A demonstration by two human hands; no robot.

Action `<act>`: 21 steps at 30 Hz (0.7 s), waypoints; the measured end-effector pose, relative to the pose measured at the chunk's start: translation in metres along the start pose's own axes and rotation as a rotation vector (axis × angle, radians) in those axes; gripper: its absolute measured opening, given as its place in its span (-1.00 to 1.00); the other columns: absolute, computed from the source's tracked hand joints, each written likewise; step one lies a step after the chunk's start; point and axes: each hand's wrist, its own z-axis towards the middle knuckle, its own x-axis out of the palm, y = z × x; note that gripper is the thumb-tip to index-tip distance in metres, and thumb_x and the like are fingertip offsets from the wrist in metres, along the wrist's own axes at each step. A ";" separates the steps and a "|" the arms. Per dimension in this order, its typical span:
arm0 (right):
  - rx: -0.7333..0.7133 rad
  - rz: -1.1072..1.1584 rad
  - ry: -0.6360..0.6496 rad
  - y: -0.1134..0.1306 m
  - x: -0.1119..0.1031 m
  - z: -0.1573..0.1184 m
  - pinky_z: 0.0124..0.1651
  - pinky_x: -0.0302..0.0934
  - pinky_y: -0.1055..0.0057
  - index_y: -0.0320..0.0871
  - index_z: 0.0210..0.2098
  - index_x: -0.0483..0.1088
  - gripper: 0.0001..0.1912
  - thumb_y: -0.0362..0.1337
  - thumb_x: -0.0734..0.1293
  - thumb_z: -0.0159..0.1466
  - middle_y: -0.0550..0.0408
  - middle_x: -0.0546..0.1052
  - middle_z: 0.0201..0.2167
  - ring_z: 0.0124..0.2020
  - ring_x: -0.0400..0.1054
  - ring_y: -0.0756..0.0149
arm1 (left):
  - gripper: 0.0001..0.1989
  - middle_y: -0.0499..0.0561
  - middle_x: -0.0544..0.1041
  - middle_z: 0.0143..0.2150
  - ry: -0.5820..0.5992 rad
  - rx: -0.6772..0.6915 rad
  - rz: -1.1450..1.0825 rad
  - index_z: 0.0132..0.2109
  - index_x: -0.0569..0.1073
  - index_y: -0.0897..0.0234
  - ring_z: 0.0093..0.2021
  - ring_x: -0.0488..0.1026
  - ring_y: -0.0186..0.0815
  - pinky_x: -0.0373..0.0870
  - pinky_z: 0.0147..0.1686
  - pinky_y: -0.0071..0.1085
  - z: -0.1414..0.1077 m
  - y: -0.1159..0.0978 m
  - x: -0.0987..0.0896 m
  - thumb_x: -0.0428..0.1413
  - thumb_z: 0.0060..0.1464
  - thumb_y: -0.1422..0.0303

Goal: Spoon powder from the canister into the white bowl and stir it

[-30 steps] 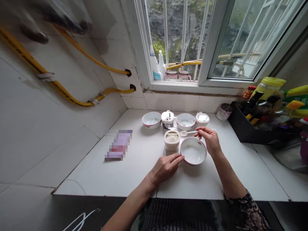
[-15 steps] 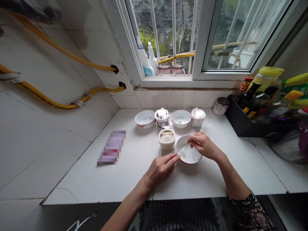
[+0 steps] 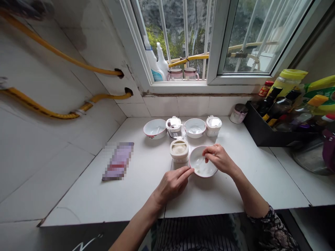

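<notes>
A white bowl with a pink rim (image 3: 202, 169) rests on the counter in front of me. My right hand (image 3: 217, 158) is over its right side, fingers pinched on a small pale spoon (image 3: 201, 163) that dips into the bowl. My left hand (image 3: 174, 183) touches the bowl's left rim with its fingertips; its fingers lie close together, and the thumb side is partly hidden. Just left of the bowl stands an open white container (image 3: 179, 150) with pale contents. Behind are two more bowls (image 3: 155, 129) (image 3: 195, 128) and two lidded containers (image 3: 173, 124) (image 3: 214, 126).
A blurred purple packet (image 3: 119, 161) lies at the left. On the right, a black box (image 3: 264, 132) holds several bottles, with a jar (image 3: 238, 113) beside it. Behind the counter is a window (image 3: 167, 83) with spray bottles on its sill. The counter's front edge (image 3: 131, 221) runs near me.
My right hand has moved the spoon slightly within the bowl. The left hand stays at the rim. The whole view has shifted a little.
</notes>
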 end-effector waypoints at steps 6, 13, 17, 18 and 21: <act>0.172 0.282 -0.085 0.000 -0.006 -0.001 -0.31 0.20 0.40 -0.14 -0.53 0.43 -0.81 -0.32 0.20 0.09 0.15 0.50 -0.67 -0.53 0.35 0.32 | -0.64 0.12 0.57 -0.15 -0.006 0.004 0.005 0.11 0.36 0.34 -0.23 0.56 -0.34 0.54 -0.35 -0.50 0.002 0.000 -0.001 -0.08 0.21 0.61; 0.323 0.482 -0.170 -0.006 -0.013 0.003 -0.43 0.15 0.40 -0.16 -0.56 0.44 -0.83 -0.23 0.24 -0.01 0.11 0.46 -0.71 -0.58 0.27 0.33 | -0.61 0.12 0.57 -0.14 -0.013 0.004 0.010 0.14 0.35 0.31 -0.21 0.56 -0.33 0.54 -0.33 -0.49 0.001 0.000 0.001 -0.10 0.21 0.60; 0.345 0.479 -0.175 -0.007 -0.013 0.004 -0.44 0.13 0.39 -0.17 -0.58 0.45 -0.83 -0.24 0.25 -0.04 0.10 0.46 -0.73 -0.60 0.24 0.34 | -0.63 0.12 0.57 -0.14 -0.021 0.003 0.015 0.10 0.37 0.33 -0.22 0.56 -0.32 0.54 -0.35 -0.49 0.001 0.000 0.002 -0.09 0.19 0.61; 0.347 0.464 -0.182 -0.006 -0.013 0.004 -0.44 0.13 0.39 -0.17 -0.58 0.45 -0.83 -0.24 0.25 -0.04 0.11 0.45 -0.74 -0.60 0.24 0.34 | -0.64 0.12 0.57 -0.14 -0.024 0.004 0.017 0.09 0.37 0.33 -0.22 0.56 -0.32 0.54 -0.35 -0.49 0.002 -0.001 0.002 -0.09 0.19 0.61; 0.344 0.474 -0.191 -0.007 -0.013 0.004 -0.45 0.12 0.40 -0.17 -0.59 0.44 -0.83 -0.23 0.26 -0.06 0.12 0.44 -0.75 -0.60 0.24 0.35 | -0.64 0.13 0.57 -0.14 -0.017 0.003 0.017 0.08 0.37 0.34 -0.21 0.56 -0.31 0.54 -0.34 -0.49 0.002 -0.001 0.002 -0.10 0.19 0.61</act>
